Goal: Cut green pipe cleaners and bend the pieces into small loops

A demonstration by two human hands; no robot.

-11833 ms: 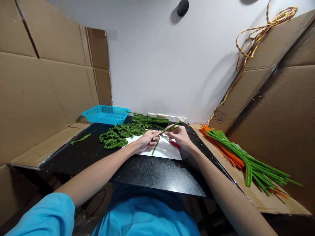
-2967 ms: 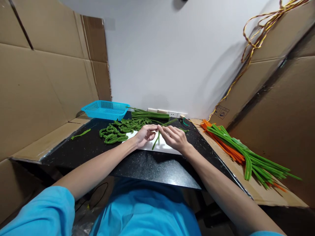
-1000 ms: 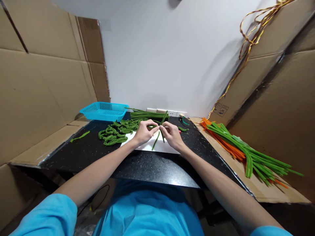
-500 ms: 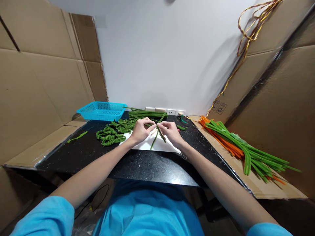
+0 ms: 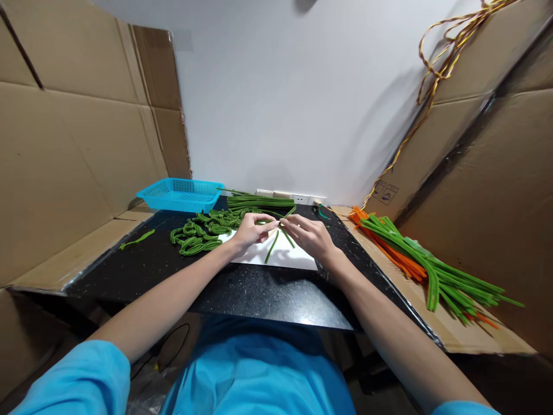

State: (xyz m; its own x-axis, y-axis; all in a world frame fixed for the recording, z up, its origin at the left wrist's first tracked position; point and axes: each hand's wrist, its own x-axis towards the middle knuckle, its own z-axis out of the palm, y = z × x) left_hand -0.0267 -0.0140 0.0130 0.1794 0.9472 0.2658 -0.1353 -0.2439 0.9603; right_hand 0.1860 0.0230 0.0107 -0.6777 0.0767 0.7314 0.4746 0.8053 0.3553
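Pinching pipe cleaners [image 5: 288,238] above the paper [image 5: 285,261]: left hand [image 5: 250,230] and right hand [image 5: 313,236], the latter newly turned, suggesting twisting.

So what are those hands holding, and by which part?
The left hand and right hand pinch thin, fuzzy green stems near where the stems meet; the exact pinch point is hidden.

Between left hand [image 5: 252,231] and right hand [image 5: 311,235] shows a deep green stem [image 5: 288,238]; beneath them, white paper [image 5: 291,260] on a pale-speckled black desk [image 5: 268,295].
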